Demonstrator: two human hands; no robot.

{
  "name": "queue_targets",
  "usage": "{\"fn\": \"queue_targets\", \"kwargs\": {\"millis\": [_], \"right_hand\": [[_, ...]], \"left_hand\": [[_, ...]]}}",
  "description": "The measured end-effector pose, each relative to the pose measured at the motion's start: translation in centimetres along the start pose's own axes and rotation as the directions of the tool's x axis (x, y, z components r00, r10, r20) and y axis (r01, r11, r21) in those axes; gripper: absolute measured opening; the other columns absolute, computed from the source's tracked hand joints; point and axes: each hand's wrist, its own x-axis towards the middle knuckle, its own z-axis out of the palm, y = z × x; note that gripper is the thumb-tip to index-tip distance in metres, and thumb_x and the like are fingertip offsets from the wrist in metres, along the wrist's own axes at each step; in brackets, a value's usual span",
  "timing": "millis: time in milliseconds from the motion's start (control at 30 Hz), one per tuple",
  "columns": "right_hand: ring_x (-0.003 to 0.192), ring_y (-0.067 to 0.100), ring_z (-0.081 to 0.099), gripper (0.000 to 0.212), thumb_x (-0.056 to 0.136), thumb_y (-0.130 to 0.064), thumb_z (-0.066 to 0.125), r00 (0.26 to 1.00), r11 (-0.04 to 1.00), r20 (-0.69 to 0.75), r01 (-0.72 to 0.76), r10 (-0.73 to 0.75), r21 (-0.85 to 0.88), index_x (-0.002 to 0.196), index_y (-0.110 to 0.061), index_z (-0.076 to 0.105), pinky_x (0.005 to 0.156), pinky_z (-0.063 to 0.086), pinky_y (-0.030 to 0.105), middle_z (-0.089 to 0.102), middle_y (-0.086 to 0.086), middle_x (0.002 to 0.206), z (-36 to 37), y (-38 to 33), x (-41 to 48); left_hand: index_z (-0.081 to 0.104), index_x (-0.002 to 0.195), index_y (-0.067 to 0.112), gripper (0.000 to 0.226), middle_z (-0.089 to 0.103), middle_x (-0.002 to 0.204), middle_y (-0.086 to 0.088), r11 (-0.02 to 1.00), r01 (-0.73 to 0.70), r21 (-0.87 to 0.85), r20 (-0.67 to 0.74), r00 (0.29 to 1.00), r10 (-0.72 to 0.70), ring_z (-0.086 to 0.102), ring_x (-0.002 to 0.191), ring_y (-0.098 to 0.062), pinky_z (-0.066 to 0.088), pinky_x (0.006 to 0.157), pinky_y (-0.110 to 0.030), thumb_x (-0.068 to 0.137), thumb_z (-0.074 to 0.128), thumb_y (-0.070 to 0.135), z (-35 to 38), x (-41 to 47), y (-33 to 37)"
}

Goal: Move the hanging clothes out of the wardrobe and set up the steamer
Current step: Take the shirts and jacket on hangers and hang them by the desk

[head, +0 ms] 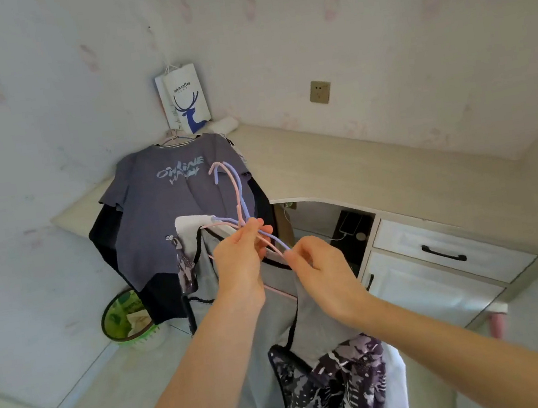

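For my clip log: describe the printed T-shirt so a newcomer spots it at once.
Find the corner where the pale desk meets the walls. Below the white deer-print paper bag hangs a T-shirt. Unlike the garments on the hangers in the left hand, it is grey-purple with pale lettering across the chest.

My left hand (239, 263) and right hand (318, 273) both grip the hangers (236, 187) before me; garments (277, 323) hang below them. Behind, a T-shirt (170, 203) hangs in the wall corner, a paper bag (185, 101) above it, a bin (128, 318) on the floor lower left. The desk (358, 163) runs right, a socket (320, 92) above, a drawer (450, 247) beneath.
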Motion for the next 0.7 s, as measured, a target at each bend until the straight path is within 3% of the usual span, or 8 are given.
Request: {"fn": "queue_targets", "kwargs": {"millis": [100,200,300,400,467,600,700], "right_hand": [[0.064,0.010,0.045,0.024,0.096,-0.037,0.049,0.994,0.979,0.044,0.107,-0.101,-0.175,0.077,-0.022,0.046,0.056,0.036,0.024,0.048,-0.004,0.077,-0.5,1.4,2.8],[0.069,0.013,0.047,0.019,0.098,-0.036,0.045,0.977,0.926,0.068,0.212,-0.201,-0.313,0.084,-0.024,0.044,0.062,0.041,0.028,0.049,-0.004,0.082,-0.8,2.2,5.2],[0.068,0.016,0.048,0.018,0.099,-0.035,0.043,0.971,0.922,0.072,0.238,-0.227,-0.305,0.085,-0.024,0.044,0.061,0.041,0.031,0.049,-0.004,0.083,-0.9,2.8,7.5],[0.067,0.016,0.047,0.018,0.098,-0.032,0.046,0.962,0.926,0.089,0.272,-0.257,-0.264,0.082,-0.023,0.046,0.061,0.040,0.033,0.048,-0.005,0.079,-1.1,3.4,9.9],[0.069,0.016,0.047,0.018,0.097,-0.030,0.048,0.957,0.929,0.093,0.290,-0.276,-0.231,0.080,-0.023,0.047,0.061,0.040,0.034,0.049,-0.005,0.076,-1.5,3.6,11.5],[0.066,0.011,0.047,0.021,0.095,-0.027,0.051,0.958,0.946,0.099,0.281,-0.268,-0.161,0.075,-0.026,0.046,0.060,0.038,0.030,0.047,-0.009,0.070,-2.1,3.9,14.4],[0.063,0.010,0.045,0.027,0.095,-0.028,0.052,0.957,0.949,0.112,0.282,-0.267,-0.143,0.071,-0.033,0.041,0.057,0.035,0.029,0.045,-0.009,0.067,-2.1,3.8,16.5]], "left_hand": [[0.069,0.084,0.007,0.018,0.069,0.081,-0.007,0.999,-0.033,0.034,-0.036,0.999,0.034,0.064,0.085,-0.020,0.052,0.082,-0.031,0.094,0.055,0.012,1.0,1.9,-0.3],[0.070,0.084,0.005,0.018,0.070,0.083,-0.008,0.995,-0.069,0.068,-0.059,0.996,0.073,0.067,0.081,-0.015,0.053,0.069,-0.017,0.094,0.056,0.013,1.8,3.5,-0.3],[0.071,0.089,0.004,0.019,0.073,0.086,-0.006,0.985,-0.094,0.142,-0.040,0.994,0.100,0.065,0.073,-0.007,0.049,0.060,-0.010,0.094,0.056,0.015,2.2,4.9,0.2],[0.074,0.084,0.014,0.022,0.074,0.090,-0.003,0.935,-0.155,0.319,0.042,0.988,0.149,0.065,0.085,-0.015,0.050,0.075,-0.022,0.095,0.054,0.020,2.2,6.5,1.1],[0.076,0.084,0.019,0.024,0.074,0.089,0.000,0.855,-0.241,0.459,0.128,0.970,0.205,0.066,0.087,-0.011,0.049,0.082,-0.028,0.095,0.055,0.026,1.6,7.6,1.9],[0.076,0.084,0.020,0.023,0.071,0.077,0.011,0.669,-0.413,0.618,0.227,0.908,0.351,0.059,0.068,0.004,0.043,0.069,-0.011,0.093,0.057,0.030,-0.8,10.0,3.8],[0.071,0.094,0.026,0.010,0.068,0.089,0.016,0.495,-0.470,0.731,0.166,0.826,0.538,0.060,0.085,0.002,0.044,0.074,-0.012,0.090,0.062,0.025,-3.2,13.0,4.9]]}}
